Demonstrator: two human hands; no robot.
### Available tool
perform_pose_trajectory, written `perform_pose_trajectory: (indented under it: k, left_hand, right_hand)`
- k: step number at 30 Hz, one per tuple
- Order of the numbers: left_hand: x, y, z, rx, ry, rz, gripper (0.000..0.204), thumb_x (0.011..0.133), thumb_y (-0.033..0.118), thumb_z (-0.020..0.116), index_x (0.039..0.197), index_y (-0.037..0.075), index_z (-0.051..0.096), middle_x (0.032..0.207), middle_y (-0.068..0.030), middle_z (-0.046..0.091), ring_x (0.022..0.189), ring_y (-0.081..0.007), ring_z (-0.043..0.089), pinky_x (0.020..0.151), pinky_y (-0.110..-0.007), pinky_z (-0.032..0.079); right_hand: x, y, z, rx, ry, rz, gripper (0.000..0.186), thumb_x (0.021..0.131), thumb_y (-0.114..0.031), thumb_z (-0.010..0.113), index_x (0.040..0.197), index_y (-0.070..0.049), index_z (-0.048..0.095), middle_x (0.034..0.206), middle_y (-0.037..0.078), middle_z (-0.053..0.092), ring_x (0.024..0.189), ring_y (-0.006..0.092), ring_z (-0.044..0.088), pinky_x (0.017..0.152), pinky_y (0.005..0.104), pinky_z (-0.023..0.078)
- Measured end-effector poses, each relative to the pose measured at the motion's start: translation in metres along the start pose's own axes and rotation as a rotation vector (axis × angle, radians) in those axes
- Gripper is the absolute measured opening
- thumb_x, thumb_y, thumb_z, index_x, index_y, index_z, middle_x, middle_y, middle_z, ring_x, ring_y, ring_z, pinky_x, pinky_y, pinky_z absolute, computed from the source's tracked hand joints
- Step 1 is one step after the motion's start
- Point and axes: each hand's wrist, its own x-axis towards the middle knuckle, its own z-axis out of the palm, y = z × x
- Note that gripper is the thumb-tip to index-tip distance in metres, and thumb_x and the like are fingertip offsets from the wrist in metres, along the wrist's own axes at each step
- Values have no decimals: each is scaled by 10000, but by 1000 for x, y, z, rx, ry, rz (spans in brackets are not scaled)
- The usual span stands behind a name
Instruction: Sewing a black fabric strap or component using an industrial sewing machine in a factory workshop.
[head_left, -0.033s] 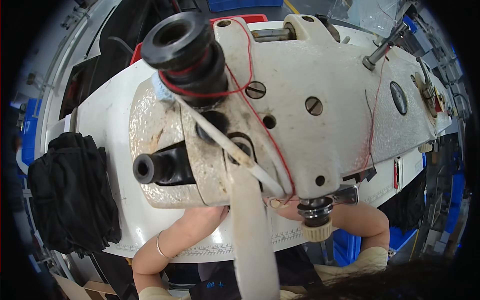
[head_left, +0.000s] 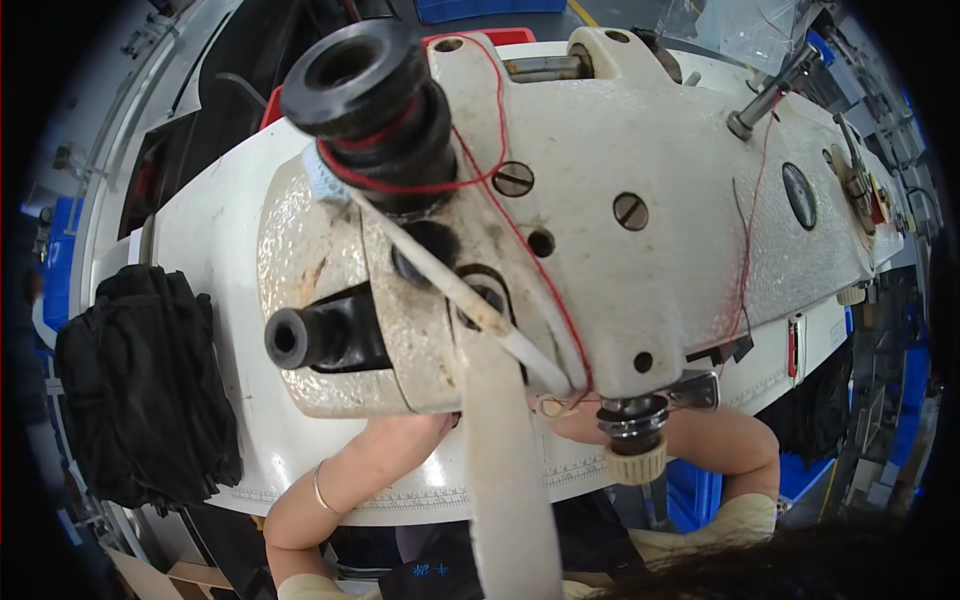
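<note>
A white sewing machine (head_left: 690, 190) fills the middle of the head view, standing over a white table (head_left: 240, 210). Behind its head, my left hand (head_left: 420, 432) reaches in from the lower left, a bangle on that wrist. From the lower right comes my right hand (head_left: 578, 424), close to the thread tension knob (head_left: 636, 464). The machine hides the fingers of both hands, and whatever they touch. Red thread (head_left: 541, 268) runs from the black post (head_left: 395, 160) down the machine's front. A pale strip (head_left: 505, 470) hangs out of focus in front of it.
A stack of black fabric bags or pieces (head_left: 150, 390) lies at the table's left edge. More black fabric (head_left: 808, 410) hangs at the right, by blue bins (head_left: 692, 490). A printed ruler scale (head_left: 590, 468) follows the near table edge. Behind the machine is a red tray (head_left: 500, 38).
</note>
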Motion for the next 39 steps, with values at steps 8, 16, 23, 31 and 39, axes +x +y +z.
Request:
perform_pose_trajectory:
  k: [8,16,23,31,39]
  left_hand:
    - [4,-4,-20,45,-43,-6,375,783,104,678,1152,49,640,1128,-147,651,1058,-336,623,952,-439,486]
    - [-1,-12,1,320,66,340,381,736,56,668,1117,67,674,1125,-144,661,1067,-348,636,947,-456,506]
    - [-5,-15,1,491,-130,290,525,777,414,690,1240,172,628,1260,-72,626,1215,-288,537,1084,-476,358]
    - [-5,-15,-3,531,-124,316,523,762,430,696,1212,169,643,1240,-72,635,1195,-290,551,1057,-475,383]
    - [3,-1,-5,165,-62,152,409,771,78,646,1175,27,614,1133,-184,632,1040,-359,624,926,-425,507]
  right_hand:
    - [0,-13,13,48,-64,-81,84,624,-207,617,677,-155,577,785,11,598,816,209,553,629,323,451]
    - [-5,-10,26,-78,-81,-188,77,644,-200,620,702,-161,589,776,-3,596,826,210,567,580,320,458]
    - [0,-18,12,23,-197,-37,95,653,-188,622,742,-157,608,765,-3,590,821,206,593,579,325,471]
    - [6,-16,10,-9,-130,-56,119,654,-179,615,760,-126,622,800,14,613,857,209,600,630,336,481]
    - [3,-13,7,-49,-64,-71,150,623,-190,614,733,-88,617,807,34,633,881,218,604,707,346,479]
